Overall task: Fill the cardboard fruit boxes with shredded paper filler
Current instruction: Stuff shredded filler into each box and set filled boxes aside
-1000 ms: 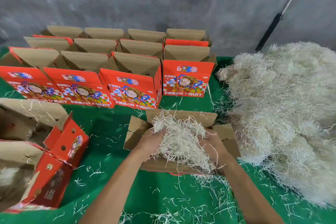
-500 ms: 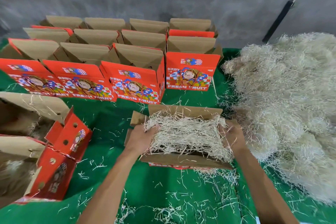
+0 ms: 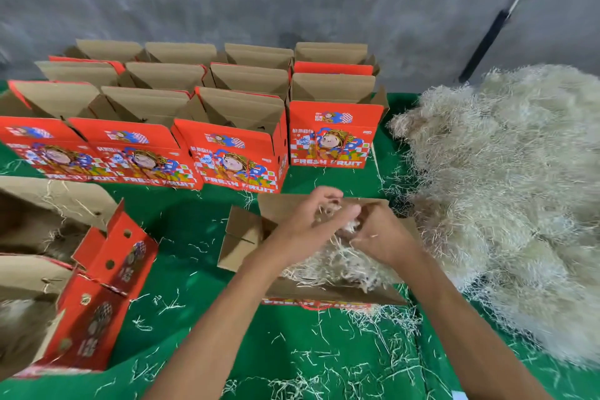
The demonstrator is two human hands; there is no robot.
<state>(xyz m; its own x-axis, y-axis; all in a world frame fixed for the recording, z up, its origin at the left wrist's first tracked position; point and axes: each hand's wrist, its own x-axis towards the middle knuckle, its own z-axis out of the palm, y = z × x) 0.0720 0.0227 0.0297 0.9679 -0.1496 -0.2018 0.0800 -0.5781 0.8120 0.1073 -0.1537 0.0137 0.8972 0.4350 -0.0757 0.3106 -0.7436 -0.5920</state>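
Head view: the open box (image 3: 246,237) sits on the green counter (image 3: 201,328), just left of the filler heap (image 3: 506,191). Above it, left hand (image 3: 311,224) and right hand (image 3: 383,237) pinch shredded paper (image 3: 337,263). Best tease clumps loose, spread evenly into corners.

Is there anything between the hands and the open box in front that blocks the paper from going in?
Nothing visible does. Both hands are over the open box, whose flaps are folded outward, and shredded paper already lies inside.

Both bare forearms reaching up from the lower frame, left hand (image 3: 311,221) and right hand (image 3: 383,237) meeting at centre, fingers curled, touching.
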